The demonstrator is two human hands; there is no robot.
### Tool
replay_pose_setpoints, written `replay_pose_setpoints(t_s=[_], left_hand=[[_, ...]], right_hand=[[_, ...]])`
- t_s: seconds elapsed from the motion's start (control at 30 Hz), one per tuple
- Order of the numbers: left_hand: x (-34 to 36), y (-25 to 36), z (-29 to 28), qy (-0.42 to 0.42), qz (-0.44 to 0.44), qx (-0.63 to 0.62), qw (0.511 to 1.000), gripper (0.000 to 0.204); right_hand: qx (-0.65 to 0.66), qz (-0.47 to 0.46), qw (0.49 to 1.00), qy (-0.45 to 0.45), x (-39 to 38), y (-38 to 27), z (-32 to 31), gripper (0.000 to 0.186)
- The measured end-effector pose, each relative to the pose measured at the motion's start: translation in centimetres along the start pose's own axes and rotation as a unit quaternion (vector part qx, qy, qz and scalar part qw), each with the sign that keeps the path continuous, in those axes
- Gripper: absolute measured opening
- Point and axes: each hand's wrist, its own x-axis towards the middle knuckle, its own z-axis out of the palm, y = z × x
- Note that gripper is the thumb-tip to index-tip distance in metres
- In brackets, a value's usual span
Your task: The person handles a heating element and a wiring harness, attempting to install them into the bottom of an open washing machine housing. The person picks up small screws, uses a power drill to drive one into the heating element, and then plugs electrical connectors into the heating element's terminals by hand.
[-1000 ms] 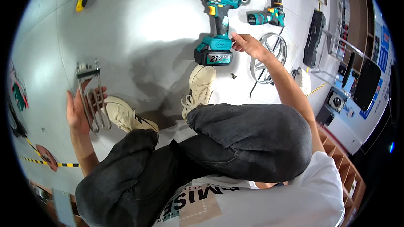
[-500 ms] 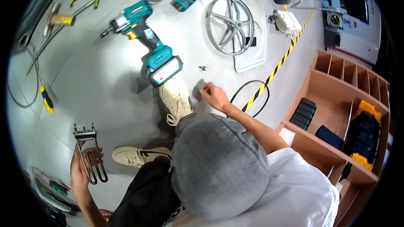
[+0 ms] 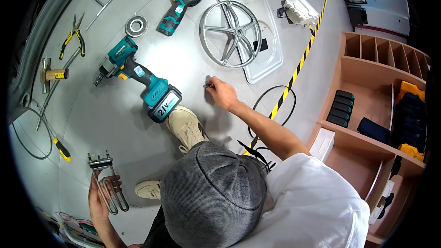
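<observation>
My left hand holds a heating element, a bent metal tube with a flat flange and terminals at its upper end. The fingers are wrapped behind its loops. Further right, my right hand is closed in a pinch on a small metal bolt, just above the grey floor. Only part of the bolt shows past the fingertips. A teal and black impact wrench lies to the left of that hand, its battery against my shoe. Beyond the hand, a grey spoked pulley wheel rests partly on a translucent lid.
A teal drill and a bearing ring lie at the far side. Pliers, a hammer and a screwdriver are at the left. A black rubber belt crosses the striped tape; a wooden shelf unit stands right.
The bolt that lay on the floor is now pinched in my right hand. My left hand still holds the heating element. The view has shifted, so things on the floor appear displaced.
</observation>
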Motion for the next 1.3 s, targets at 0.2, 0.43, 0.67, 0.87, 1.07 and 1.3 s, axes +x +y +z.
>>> replay_pose_setpoints(t_s=[0.2,0.43,0.67,0.87,1.07,1.3], left_hand=[[0.3,-1.0,1.1,-0.023,-0.022,0.002,0.999,0.065],[0.7,-0.7,2.0,-0.025,-0.032,0.012,0.999,0.065],[0.6,-1.0,1.6,-0.034,-0.023,-0.024,0.999,0.057],[0.7,-1.5,0.8,-0.046,-0.050,-0.037,0.997,0.055],[-0.2,-1.3,1.2,-0.037,-0.029,-0.028,0.998,0.062],[-0.7,-2.0,1.3,-0.041,-0.044,-0.075,0.995,0.071]], right_hand=[[0.165,0.034,0.984,0.064,1.1,-0.2,-1.3,0.026],[0.155,0.072,0.982,0.080,1.1,1.4,0.3,0.042],[0.134,0.094,0.986,0.036,0.0,3.0,1.0,0.039],[0.104,0.065,0.988,0.094,-0.1,1.9,1.0,0.033],[0.152,-0.137,0.974,0.101,0.9,-8.2,-0.2,0.036],[0.069,-0.186,0.979,-0.046,6.9,-18.7,1.1,0.061]])
